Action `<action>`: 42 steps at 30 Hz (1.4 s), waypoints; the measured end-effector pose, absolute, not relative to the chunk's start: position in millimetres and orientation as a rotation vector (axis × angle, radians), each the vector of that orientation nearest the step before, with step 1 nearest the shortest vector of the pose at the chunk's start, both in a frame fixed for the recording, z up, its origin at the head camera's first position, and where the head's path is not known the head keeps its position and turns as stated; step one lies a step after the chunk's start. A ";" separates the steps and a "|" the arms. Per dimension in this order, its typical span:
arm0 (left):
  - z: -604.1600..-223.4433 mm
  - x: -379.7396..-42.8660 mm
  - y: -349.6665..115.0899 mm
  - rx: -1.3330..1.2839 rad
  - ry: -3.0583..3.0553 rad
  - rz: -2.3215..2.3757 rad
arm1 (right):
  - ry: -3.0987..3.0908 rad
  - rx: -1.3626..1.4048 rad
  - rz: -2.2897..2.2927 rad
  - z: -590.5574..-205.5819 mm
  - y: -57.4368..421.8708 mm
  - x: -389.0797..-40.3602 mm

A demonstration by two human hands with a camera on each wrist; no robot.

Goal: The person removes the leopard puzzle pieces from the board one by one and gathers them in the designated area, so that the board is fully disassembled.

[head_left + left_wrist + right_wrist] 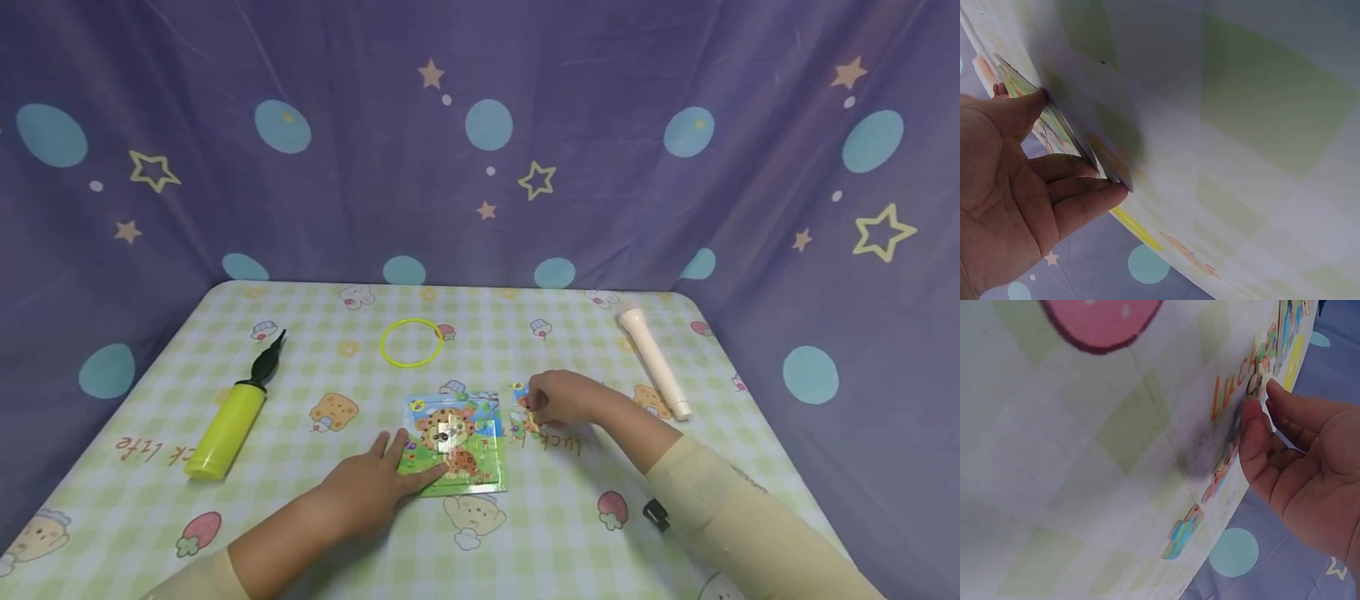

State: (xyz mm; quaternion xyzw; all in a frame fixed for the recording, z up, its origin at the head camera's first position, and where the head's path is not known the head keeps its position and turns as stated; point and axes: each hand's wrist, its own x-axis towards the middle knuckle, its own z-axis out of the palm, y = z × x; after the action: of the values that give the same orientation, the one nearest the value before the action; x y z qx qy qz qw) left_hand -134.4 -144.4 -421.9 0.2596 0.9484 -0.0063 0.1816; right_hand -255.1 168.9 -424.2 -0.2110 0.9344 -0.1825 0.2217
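Puzzle [467,460], flat on the tablecloth [555,533], hold steady with wide-spread fingers of the left hand [366,493], and loose pieces [519,423], just to its right under curled, narrowed fingers of the right hand [562,398] (impossible to tell if gripping one), lift singly by the edges

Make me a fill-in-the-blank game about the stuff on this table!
1. The hand touching the puzzle is the ____ one.
2. Loose pieces lie on the puzzle's ____ side.
3. The thin ring is coloured ____.
4. The pump has a nozzle coloured ____.

Missing words: left; right; yellow; black.
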 end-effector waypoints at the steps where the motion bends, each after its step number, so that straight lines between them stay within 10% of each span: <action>1: -421.9 -134.3 -144.4 0.734 2.679 -0.018 | 2.588 -0.576 -0.491 -423.4 168.7 -254.9; 25: -420.8 -132.9 -144.6 0.742 2.684 0.004 | 2.690 -0.577 -0.251 -412.6 157.8 -248.7; 42: -420.1 -135.6 -144.6 0.739 2.662 -0.034 | 2.464 -0.799 -0.459 -414.9 65.3 -242.8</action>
State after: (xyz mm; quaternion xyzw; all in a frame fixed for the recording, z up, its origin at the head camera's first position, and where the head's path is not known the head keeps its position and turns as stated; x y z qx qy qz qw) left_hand -135.6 -144.6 -420.1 0.2626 0.9463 -0.0120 0.1882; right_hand -242.8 65.3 -414.9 -0.2937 0.9063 -0.1689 0.2525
